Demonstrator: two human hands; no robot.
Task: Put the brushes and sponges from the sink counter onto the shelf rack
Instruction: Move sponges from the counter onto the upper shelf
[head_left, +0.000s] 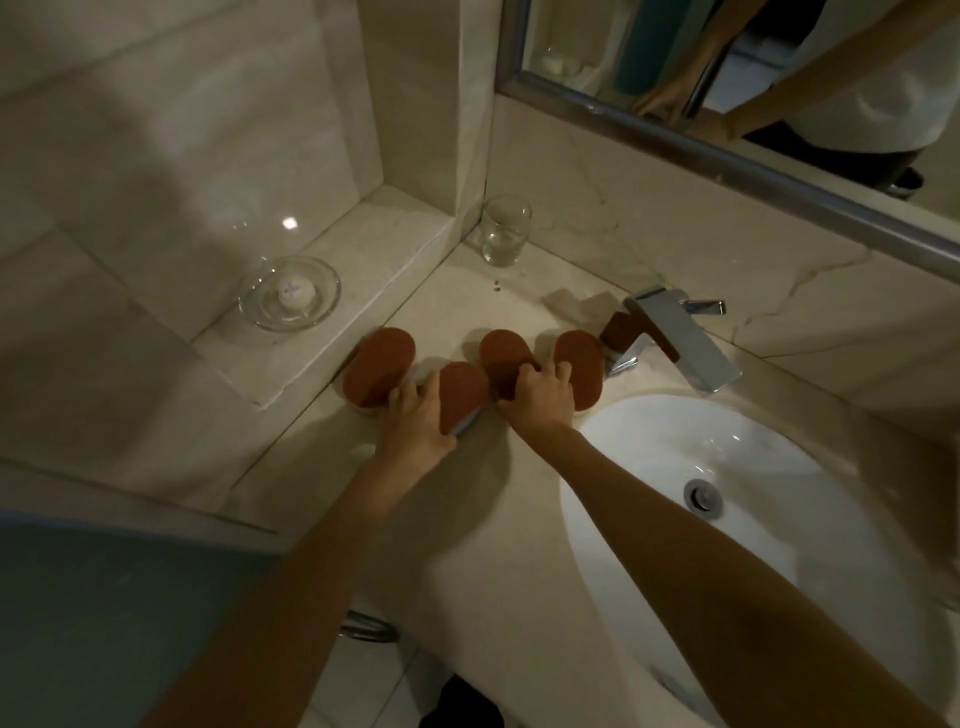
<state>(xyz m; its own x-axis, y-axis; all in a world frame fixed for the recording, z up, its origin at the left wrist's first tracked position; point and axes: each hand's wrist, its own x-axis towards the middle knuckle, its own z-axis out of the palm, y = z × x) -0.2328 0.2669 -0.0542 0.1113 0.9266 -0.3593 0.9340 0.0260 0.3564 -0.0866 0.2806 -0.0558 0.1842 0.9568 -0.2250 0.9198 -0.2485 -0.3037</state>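
left hand (415, 423) grip round second sponge (462, 389), right hand (540, 402) grip round third sponge (498, 358), basin rim (623, 402) close

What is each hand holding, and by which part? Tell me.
Left hand grips the second brown sponge from the left at its near end. Right hand grips the third brown sponge at its near end and also touches the fourth sponge.

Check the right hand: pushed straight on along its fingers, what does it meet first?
The right hand holds the brown sponge; beyond it, probably bare counter, then the tiled wall.
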